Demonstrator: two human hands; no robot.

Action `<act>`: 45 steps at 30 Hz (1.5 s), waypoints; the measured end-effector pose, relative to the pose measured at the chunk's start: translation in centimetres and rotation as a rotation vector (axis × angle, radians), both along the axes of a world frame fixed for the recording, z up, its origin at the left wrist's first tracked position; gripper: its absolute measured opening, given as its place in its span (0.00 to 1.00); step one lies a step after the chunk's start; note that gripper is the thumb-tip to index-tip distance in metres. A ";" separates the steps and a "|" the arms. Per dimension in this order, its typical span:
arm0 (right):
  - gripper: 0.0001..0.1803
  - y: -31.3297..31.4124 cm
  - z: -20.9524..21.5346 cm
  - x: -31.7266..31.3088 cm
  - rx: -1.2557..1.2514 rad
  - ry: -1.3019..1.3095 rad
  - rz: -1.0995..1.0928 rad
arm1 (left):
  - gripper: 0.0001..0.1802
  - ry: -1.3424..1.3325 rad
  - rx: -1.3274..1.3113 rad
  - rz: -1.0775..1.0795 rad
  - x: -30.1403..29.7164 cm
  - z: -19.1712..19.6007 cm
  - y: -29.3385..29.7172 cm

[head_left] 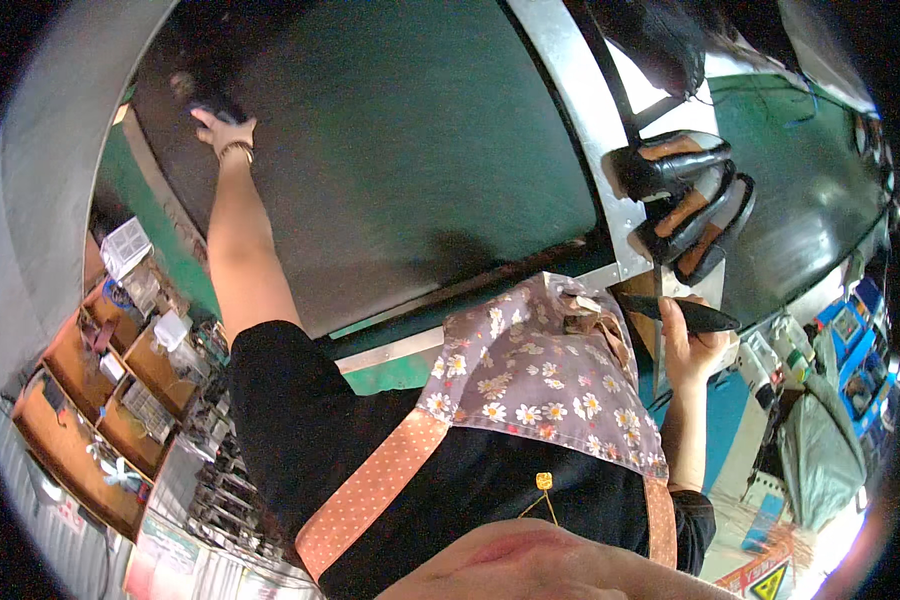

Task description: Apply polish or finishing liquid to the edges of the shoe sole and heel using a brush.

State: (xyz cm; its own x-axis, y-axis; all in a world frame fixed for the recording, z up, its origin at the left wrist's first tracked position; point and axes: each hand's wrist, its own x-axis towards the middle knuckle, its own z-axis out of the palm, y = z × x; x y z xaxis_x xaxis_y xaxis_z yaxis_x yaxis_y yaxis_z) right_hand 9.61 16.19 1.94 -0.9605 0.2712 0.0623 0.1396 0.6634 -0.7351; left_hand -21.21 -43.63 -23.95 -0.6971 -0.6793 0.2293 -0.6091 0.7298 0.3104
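Left hand (222,132): I see it far left on the dark conveyor belt (390,150), fingers closing on a small dark object (213,104) (unclear).
Right hand (692,348): clamped on black pointed leather shoe (682,312), near right.
Handling: I judge it light, stiff, slick; hold mid-body.

Pretty murky shot with heavy fisheye warp, only bright down the right side.

Most of the light hits from the near right, where the floor corner blows out white and the dark surface (830,200) on the far right picks up a soft glare. The big dark belt (390,150) in the middle soaks up light and shows almost no texture. My left hand (222,130), reaching far, looks soft and dim, while my right hand (692,350) is clearer. Straight metal edges bend hard toward the rim, and the corners go black with a fuzzy vignette.
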 end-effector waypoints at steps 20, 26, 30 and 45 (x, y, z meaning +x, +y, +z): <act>0.12 2.3 -6.4 8.2 -0.253 0.153 -0.422 | 0.48 0.191 0.009 -1.731 9.6 2.1 48.5; 0.13 1.6 -9.2 12.5 -0.494 0.363 -0.817 | 0.54 -0.124 -0.296 -1.342 4.4 3.0 51.1; 0.13 2.8 -12.3 15.3 -0.645 0.456 -1.051 | 0.64 -0.218 -0.199 -1.248 -1.0 4.1 48.1; 0.18 9.7 -24.6 17.1 -0.226 0.098 -1.191 | 0.61 -0.463 1.291 -0.488 21.1 0.9 42.0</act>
